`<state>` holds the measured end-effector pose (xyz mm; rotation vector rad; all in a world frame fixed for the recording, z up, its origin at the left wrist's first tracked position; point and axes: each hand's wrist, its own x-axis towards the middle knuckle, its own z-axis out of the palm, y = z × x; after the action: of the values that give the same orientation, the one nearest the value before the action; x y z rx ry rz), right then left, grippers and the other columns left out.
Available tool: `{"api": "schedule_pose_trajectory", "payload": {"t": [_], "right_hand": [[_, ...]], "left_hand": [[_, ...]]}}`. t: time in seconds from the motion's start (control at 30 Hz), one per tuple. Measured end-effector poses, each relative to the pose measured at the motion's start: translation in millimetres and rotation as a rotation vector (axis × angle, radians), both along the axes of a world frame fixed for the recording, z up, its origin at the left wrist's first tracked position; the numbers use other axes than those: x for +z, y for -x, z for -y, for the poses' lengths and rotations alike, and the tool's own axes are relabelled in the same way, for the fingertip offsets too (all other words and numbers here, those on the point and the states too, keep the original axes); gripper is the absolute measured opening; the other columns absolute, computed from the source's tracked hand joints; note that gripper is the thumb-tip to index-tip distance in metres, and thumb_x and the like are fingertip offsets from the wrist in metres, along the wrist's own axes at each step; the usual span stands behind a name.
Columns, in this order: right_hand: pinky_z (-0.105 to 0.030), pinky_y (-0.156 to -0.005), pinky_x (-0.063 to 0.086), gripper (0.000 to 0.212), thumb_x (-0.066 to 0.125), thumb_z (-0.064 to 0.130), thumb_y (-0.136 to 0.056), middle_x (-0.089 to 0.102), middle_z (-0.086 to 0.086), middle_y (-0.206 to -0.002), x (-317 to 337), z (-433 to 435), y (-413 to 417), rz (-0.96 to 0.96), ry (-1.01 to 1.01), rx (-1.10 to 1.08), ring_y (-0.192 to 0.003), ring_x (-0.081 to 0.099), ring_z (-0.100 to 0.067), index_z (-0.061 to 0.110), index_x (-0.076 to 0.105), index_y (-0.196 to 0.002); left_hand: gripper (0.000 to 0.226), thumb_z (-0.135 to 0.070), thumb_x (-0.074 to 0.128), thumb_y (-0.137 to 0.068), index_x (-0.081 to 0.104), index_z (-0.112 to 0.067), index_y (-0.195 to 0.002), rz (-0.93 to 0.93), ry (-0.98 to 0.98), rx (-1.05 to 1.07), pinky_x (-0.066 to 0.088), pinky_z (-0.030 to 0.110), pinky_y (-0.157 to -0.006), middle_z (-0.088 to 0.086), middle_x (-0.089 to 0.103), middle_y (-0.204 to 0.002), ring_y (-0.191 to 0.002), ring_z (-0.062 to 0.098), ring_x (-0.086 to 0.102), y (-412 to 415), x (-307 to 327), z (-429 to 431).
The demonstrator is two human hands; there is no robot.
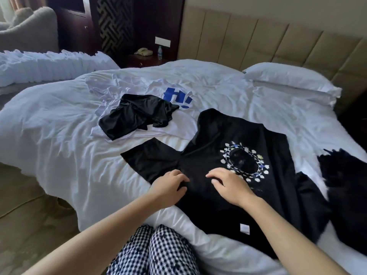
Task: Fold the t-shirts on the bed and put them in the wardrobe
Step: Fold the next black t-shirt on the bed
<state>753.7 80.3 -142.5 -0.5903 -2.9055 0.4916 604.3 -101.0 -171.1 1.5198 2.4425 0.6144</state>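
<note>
A black t-shirt (228, 139) with a round flower print lies spread flat on the white bed (59, 124), its left sleeve pointing left. My left hand (168, 187) rests on it near the left shoulder, its fingers curled into the cloth there. Just to the right, my right hand (230, 184) lies on the chest with bent fingers touching the fabric. Further back lies a white t-shirt (178, 120) with a blue print. A crumpled black t-shirt (135, 116) sits on top of it.
Another dark garment (345, 175) lies at the right edge of the bed. A white pillow (290, 80) leans by the padded headboard (278, 40). A nightstand with a phone (143, 51) and a bottle (159, 52) stands behind the bed. Carpeted floor (29, 215) lies to the left.
</note>
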Motion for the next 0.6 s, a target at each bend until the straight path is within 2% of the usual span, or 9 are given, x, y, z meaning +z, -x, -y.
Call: {"api": "schedule_pose_trajectory", "payload": {"t": [0.13,0.3,0.5,0.6], "right_hand": [[-0.026,-0.094,0.045,0.026,0.053,0.021,-0.095,0.058,0.022,-0.124,0.2,-23.4,-77.9,-0.011,-0.017,-0.117,-0.118,0.051,0.0,0.032,0.067,-0.114],[-0.022,-0.091,0.044,0.026,0.054,0.017,-0.094,0.061,0.018,-0.121,-5.5,-48.4,-167.1,-0.05,-0.005,-0.292,-0.115,0.054,-0.002,0.027,0.07,-0.111],[-0.026,-0.093,0.046,0.031,0.05,0.009,-0.093,0.063,0.014,-0.12,-20.7,-69.8,-241.3,-0.116,-0.009,-0.41,-0.116,0.054,-0.006,0.023,0.071,-0.111],[-0.019,-0.096,0.04,0.038,0.045,0.001,-0.093,0.063,0.01,-0.123,-27.9,-80.3,-261.5,-0.151,-0.021,-0.461,-0.121,0.052,-0.008,0.02,0.071,-0.112]], "left_hand": [[0.031,-0.034,0.05,-0.094,0.057,-0.034,-0.124,-0.029,-0.012,-0.155,0.047,0.029,-0.091,-0.013,0.051,-0.13,-0.116,0.01,0.053,-48.4,9.1,-37.2],[0.032,-0.032,0.052,-0.094,0.058,-0.034,-0.124,-0.062,-0.025,-0.329,0.047,0.029,-0.09,-0.014,0.054,-0.129,-0.118,0.011,0.052,-111.2,9.4,-80.9],[0.034,-0.033,0.054,-0.092,0.057,-0.034,-0.126,-0.089,-0.028,-0.493,0.046,0.033,-0.093,-0.012,0.055,-0.127,-0.12,0.013,0.051,-172.6,-1.6,-126.5],[0.032,-0.036,0.057,-0.092,0.059,-0.032,-0.124,-0.087,-0.091,-0.57,0.046,0.033,-0.092,-0.01,0.056,-0.124,-0.117,0.015,0.053,-200.7,-3.3,-146.3]]}}
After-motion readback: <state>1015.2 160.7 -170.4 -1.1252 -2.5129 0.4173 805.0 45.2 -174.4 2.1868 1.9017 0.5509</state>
